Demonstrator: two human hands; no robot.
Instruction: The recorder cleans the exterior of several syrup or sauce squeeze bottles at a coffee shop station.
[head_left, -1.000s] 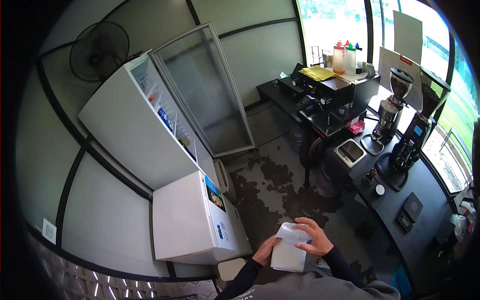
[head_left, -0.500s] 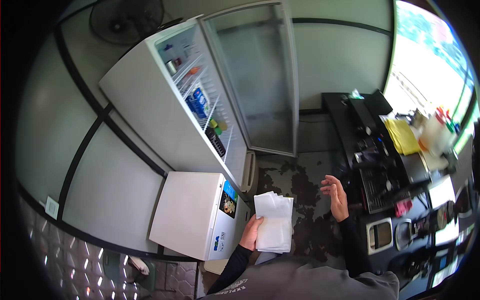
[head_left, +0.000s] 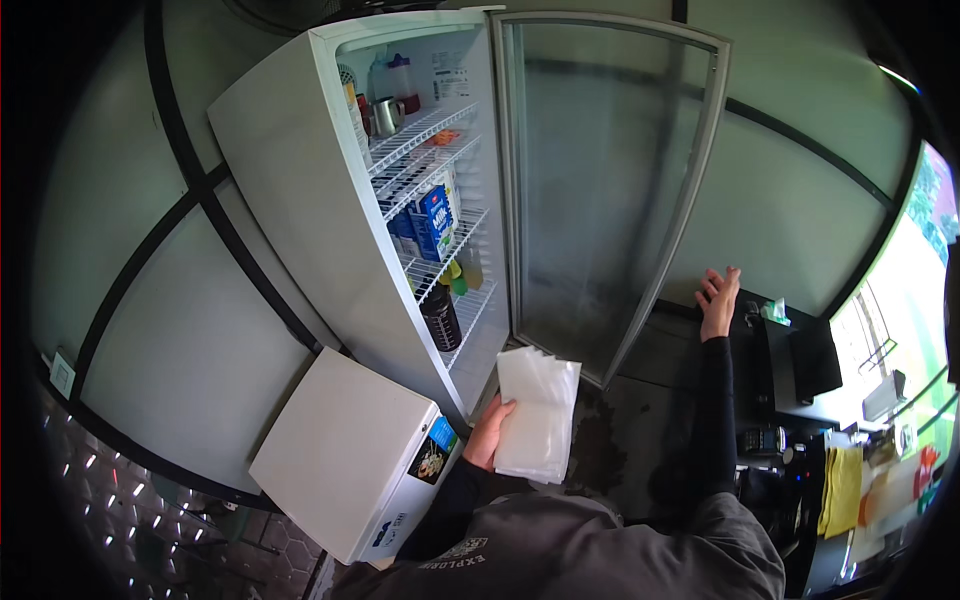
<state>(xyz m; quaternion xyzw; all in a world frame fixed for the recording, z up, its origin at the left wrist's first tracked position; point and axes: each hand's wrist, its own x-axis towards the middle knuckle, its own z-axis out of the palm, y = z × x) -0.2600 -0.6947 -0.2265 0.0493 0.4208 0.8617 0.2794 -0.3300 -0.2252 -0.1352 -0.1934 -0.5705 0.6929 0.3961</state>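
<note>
Within the left hand (head_left: 486,438) — white sheets (head_left: 539,418) sit.

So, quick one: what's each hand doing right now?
Left hand: closed on a stack of thin white sheets.
Right hand: open, holding nothing.

Dressed in a dark grey top (head_left: 600,550), loose and creased into soft folds across the front. Marked on the chest with a pale print (head_left: 463,554) (blocky letters beside a little emblem, too small to make out in detail). Grey only as far as the upper arm, then plain black, with a close-fitting right sleeve (head_left: 716,420) and a matching left sleeve (head_left: 448,506) reaching to the wrists. Bare at the left hand (head_left: 487,436) and right hand (head_left: 719,305).
</note>
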